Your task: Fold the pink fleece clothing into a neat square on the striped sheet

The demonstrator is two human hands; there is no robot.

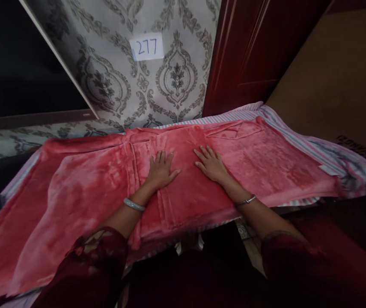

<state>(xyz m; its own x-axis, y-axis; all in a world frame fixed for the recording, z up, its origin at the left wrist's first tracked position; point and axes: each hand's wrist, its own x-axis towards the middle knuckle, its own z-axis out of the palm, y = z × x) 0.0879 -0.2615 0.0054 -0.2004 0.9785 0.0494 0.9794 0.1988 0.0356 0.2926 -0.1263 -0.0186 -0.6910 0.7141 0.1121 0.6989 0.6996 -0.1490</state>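
A plush coral-red blanket [272, 158] lies spread along a table, with folded layers stacked near its middle. My left hand [161, 171] rests on these layers, fingers stretched out and thumb apart. To its right, my right hand [211, 164] lies flat on the folded part, its fingers spread. Neither hand grips the fabric. Several fold edges run front to back beside and below my left hand. A small white tag [328, 170] shows near the blanket's right end.
Beneath the blanket is a striped cloth [301, 143], bunched at the right end. Behind stands a patterned wall [176, 77] with a paper marked 277 [147, 46]. A dark screen [25, 64] is at left, a red wooden door panel [250, 47] and a cardboard box [337, 81] at right.
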